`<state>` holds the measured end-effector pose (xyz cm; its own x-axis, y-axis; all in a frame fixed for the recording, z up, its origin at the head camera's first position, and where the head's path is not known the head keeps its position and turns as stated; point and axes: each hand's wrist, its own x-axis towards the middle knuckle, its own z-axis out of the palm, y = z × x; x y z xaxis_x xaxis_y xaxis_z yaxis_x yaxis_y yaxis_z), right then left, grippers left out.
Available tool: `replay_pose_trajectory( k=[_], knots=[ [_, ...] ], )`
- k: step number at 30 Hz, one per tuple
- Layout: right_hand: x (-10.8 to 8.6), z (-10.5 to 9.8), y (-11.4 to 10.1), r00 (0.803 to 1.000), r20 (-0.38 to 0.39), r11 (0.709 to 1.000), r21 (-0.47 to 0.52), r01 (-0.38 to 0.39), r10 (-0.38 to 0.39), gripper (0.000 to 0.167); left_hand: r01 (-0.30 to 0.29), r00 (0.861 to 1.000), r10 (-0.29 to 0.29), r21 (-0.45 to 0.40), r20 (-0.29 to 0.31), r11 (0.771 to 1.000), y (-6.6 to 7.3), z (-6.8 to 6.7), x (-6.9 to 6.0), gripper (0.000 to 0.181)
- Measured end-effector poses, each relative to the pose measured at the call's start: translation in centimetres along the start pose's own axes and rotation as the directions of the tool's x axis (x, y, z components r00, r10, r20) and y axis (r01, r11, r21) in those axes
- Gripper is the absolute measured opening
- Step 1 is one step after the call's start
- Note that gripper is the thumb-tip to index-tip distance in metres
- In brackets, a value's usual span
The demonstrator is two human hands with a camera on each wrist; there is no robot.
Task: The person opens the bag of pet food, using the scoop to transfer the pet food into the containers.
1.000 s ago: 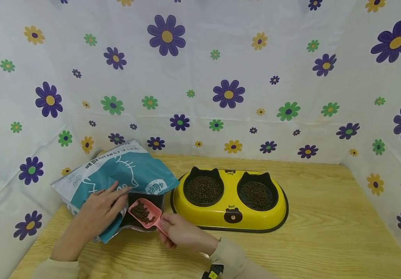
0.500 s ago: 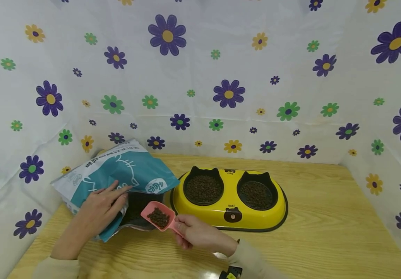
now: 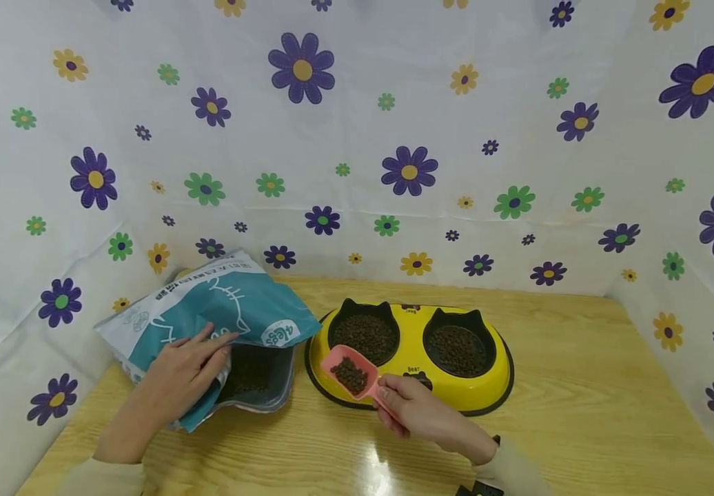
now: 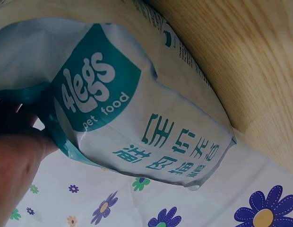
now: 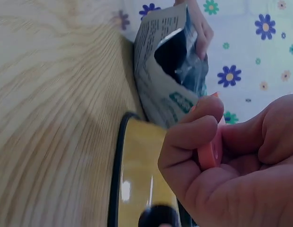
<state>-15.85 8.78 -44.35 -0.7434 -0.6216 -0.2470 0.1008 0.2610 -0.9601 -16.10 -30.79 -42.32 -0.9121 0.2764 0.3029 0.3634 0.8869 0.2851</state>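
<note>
Wood-grain table (image 3: pixel 580 386) — teal bag (image 3: pixel 205 303), yellow feeder (image 3: pixel 409 344)

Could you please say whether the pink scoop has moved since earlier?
Yes, rightward: in the head view, the pink scoop, earlier at the pet food bag, now overlaps the yellow double feeder.

Scoop (image 3: pixel 330 359) plain pink, kibble (image 3: pixel 349 375) dark brown, feeder (image 3: pixel 409 339) bright yellow edged black, bowls (image 3: pixel 364 310) black, bag (image 3: pixel 261 300) teal and whitish with white line drawing, tabletop (image 3: pixel 580 386) yellowish woodgrain, backdrop (image 3: pixel 344 124) white, purple-green-yellow flowers.

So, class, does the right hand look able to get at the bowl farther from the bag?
Probably yes: the right hand, holding the pink scoop, is nearby, and nothing visible covers that bowl.
</note>
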Motion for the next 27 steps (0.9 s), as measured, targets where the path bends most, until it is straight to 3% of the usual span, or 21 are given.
replay_pose_trajectory(
  k=[7,12,16,21,24,27],
  knots=[
    [-3.7,-3.6,1.9,0.992,-0.116,0.999,-0.016,-0.044,0.042,0.035,-0.02,1.0,0.02,0.001,0.011,1.0,-0.2,0.3,0.3,0.036],
    [-5.6,-5.8,2.6,0.969,-0.232,0.996,-0.009,-0.09,0.086,0.037,-0.006,1.0,0.006,0.0,-0.002,1.0,-0.1,0.5,-0.1,0.035],
    [-7.0,-7.5,2.8,0.936,-0.331,0.992,-0.013,-0.129,0.117,0.038,-0.008,1.0,0.008,-0.008,-0.019,1.0,0.2,0.7,-0.4,0.034],
    [-8.0,-9.1,2.6,0.882,-0.455,0.979,-0.097,-0.182,0.119,0.032,-0.008,1.0,0.008,-0.004,-0.02,1.0,0.3,1.0,-0.2,0.034],
    [-7.9,-9.4,2.2,0.841,-0.535,0.954,-0.205,-0.219,0.078,0.027,0.0,0.999,0.0,-0.002,-0.035,1.0,0.1,0.8,-0.1,0.033],
    [-7.5,-9.5,2.2,0.812,-0.584,0.908,-0.34,-0.244,0.0,0.024,0.005,0.999,-0.005,0.002,-0.037,1.0,0.0,0.4,-0.2,0.034]
  ],
)
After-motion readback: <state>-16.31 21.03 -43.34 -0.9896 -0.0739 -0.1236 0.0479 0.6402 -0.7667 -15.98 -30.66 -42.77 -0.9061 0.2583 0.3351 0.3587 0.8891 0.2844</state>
